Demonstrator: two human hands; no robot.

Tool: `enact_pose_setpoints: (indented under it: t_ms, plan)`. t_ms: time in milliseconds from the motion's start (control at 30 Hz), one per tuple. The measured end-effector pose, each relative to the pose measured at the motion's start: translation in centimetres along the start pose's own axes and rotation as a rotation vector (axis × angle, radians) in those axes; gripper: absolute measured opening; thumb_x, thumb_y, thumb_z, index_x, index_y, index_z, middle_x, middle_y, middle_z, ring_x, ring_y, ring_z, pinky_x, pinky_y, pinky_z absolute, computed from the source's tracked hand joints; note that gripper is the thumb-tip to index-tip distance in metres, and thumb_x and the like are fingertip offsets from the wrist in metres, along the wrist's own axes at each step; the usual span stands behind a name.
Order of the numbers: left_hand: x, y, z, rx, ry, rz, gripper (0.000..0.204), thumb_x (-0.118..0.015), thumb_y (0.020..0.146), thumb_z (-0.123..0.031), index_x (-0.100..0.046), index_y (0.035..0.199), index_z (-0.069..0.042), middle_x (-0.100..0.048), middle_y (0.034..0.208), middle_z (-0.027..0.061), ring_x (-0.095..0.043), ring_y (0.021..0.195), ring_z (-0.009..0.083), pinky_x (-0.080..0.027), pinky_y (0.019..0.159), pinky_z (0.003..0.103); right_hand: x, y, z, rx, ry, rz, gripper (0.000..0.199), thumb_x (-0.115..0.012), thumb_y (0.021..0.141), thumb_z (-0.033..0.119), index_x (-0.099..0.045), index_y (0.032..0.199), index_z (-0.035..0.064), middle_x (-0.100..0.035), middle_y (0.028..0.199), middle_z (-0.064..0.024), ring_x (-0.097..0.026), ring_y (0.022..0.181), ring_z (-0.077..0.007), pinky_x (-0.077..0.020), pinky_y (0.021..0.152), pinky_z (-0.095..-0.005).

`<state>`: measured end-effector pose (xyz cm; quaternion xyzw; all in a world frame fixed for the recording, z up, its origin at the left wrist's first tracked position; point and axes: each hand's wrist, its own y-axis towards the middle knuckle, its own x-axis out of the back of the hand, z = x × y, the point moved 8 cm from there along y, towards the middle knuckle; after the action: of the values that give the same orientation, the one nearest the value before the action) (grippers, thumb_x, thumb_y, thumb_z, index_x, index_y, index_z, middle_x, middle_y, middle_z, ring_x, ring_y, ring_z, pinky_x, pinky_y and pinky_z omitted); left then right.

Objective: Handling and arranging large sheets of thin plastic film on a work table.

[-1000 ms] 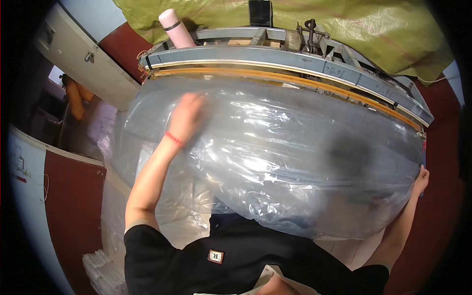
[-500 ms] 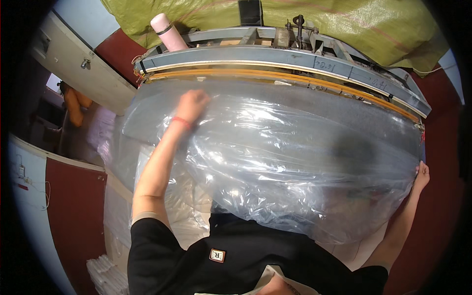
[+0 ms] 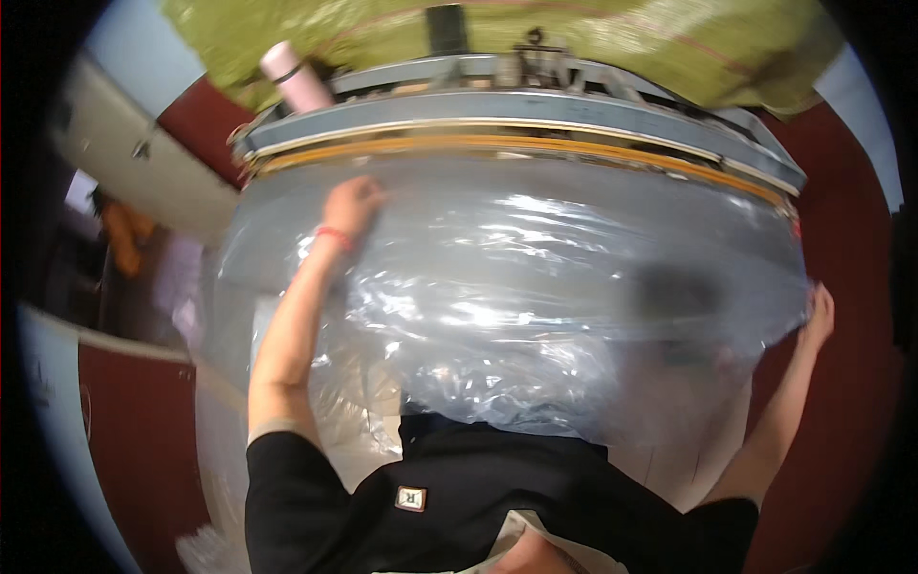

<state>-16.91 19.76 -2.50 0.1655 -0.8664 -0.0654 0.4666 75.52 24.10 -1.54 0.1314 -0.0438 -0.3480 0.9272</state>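
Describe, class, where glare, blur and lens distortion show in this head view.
Head view: white glare streaks the clear plastic bag; the long metal bar bows with the fisheye; the left hand looks soft with blur; the right hand sits near the dark rim.

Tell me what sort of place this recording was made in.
Probably a packing or bagging workshop. A long metal sealing machine with an orange bar runs across the bench, both hands spread a big clear plastic bag against it, and a green woven sack lies behind.
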Motion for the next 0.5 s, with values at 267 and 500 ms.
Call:
enact_pose_setpoints:
  t_ms: [267, 500]
  plan:
    - [8.9, 0.4, 9.2, 0.288, -0.766, -0.329, 0.008, -0.054, 0.083, -0.014, -0.055, 0.080, -0.007, -0.050, 0.075, -0.0035, -0.044, 0.069, 0.0059, -0.037, 0.062, 0.020, -13.1, -2.9, 2.8, 0.073, 0.202, -0.115, 0.014, -0.066, 0.075, 0.011, -0.057, 0.084, 0.0057, -0.055, 0.066, -0.0005, -0.047, 0.052, -0.0062, -0.0372, 0.045, -0.0184]
    - [5.9, 1.9, 13.4, 0.181, -0.676, -0.513, 0.012, -0.050, 0.085, -0.016, -0.046, 0.077, -0.007, -0.040, 0.064, -0.0050, -0.036, 0.055, 0.0038, -0.028, 0.049, 0.017, -18.8, -2.9, -0.6, 0.149, 0.329, -0.098, 0.021, -0.066, 0.072, 0.002, -0.049, 0.083, 0.0033, -0.055, 0.067, -0.0020, -0.048, 0.055, -0.0068, -0.0378, 0.049, -0.0186]
